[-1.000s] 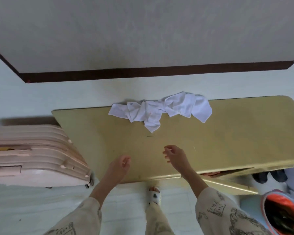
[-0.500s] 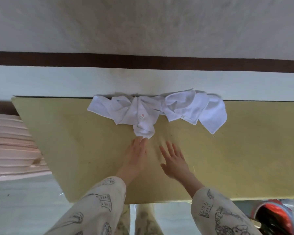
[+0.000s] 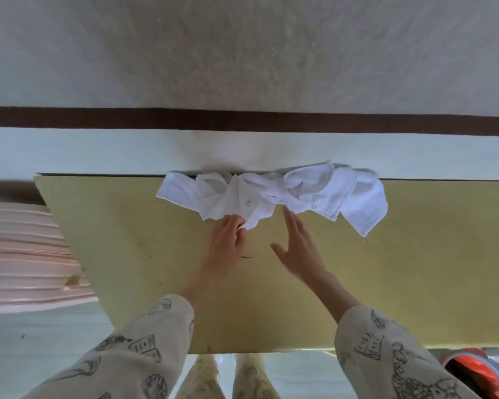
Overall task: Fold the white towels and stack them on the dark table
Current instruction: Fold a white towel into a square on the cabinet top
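Observation:
A crumpled heap of white towels [image 3: 274, 194] lies along the far edge of the olive-yellow table [image 3: 415, 269]. One towel in it carries a small orange mark. My left hand [image 3: 226, 240] pinches the near corner of the left towel between thumb and fingers. My right hand [image 3: 300, 249] hovers flat with straight, spread fingers, its fingertips just short of the heap's middle. How many towels the heap holds is not clear.
A pink ribbed case [image 3: 26, 254] stands to the left of the table. A red and blue bag [image 3: 476, 372] sits on the floor at the lower right. A pale wall with a dark brown stripe [image 3: 242, 122] rises behind the table.
Both hands have reached forward across the table to the towels. My left hand has taken hold of a towel corner. The view has tilted closer over the table.

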Demonstrator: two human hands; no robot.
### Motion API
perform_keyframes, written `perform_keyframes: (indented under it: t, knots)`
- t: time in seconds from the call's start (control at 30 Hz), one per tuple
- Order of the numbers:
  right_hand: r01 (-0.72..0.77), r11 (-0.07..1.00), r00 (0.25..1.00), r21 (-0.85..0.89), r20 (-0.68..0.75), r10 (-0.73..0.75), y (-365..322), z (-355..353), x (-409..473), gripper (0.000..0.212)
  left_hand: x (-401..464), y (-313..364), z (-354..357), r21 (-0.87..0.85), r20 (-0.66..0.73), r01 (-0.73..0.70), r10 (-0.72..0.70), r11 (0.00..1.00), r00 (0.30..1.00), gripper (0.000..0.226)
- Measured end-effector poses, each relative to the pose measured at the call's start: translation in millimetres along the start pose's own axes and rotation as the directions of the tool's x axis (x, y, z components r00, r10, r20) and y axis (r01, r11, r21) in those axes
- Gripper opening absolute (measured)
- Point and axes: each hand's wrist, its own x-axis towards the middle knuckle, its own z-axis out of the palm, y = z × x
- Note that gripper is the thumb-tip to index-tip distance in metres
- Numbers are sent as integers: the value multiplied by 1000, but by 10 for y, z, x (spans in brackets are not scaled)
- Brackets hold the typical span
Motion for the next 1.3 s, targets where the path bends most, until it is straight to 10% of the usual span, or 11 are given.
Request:
perform_keyframes:
  t: [0.27, 0.5, 0.67, 1.0, 1.3]
  knots:
    - [406, 912, 897, -60, -161, -411, -1007, -571, 122, 22, 74, 556, -1169, 72, -6, -300, 301, 951, 954, 16]
    - [413, 891, 904, 190, 32, -426, -1357, -657, -173, 39, -112, 737, -1675, 153, 12, -277, 279, 949, 960, 15]
    - [354, 935, 929, 25, 102, -355, -1410, -596, -277, 25, -208, 707, -1832, 254, -73, -269, 296, 929, 952, 14]
    - [258, 912, 956, -318, -53, -289, -1089, -684, -263, 21, -264, 287, -1927, 178, 43, -64, 57, 982, 997, 20]
    - [243, 928, 888, -281, -321, -330, -978, -898, -404, 23, -313, 234, -1978, 117, -163, -65, 83, 991, 983, 27]
